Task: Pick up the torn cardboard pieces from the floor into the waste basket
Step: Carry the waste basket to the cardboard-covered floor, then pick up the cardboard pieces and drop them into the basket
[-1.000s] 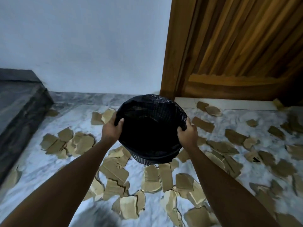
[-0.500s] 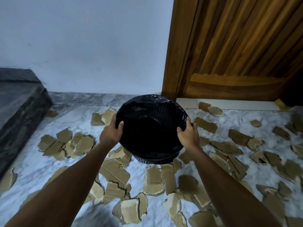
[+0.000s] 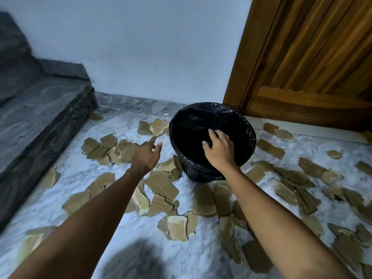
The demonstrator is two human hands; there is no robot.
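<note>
A black waste basket lined with a black plastic bag stands on the marble floor near the door. Several torn brown cardboard pieces lie scattered all around it. My left hand hovers just left of the basket, fingers loosely spread, holding nothing. My right hand is over the basket's near rim with fingers reaching into the opening; nothing shows in it. The basket's inside is too dark to see.
A dark stone step rises along the left. A wooden door and its frame stand behind the basket on the right. A white wall closes the back. Bare marble floor shows between pieces.
Both hands have let go of the basket's rim. The basket now stands on the floor. My left hand moved off to the left; my right hand moved over the opening.
</note>
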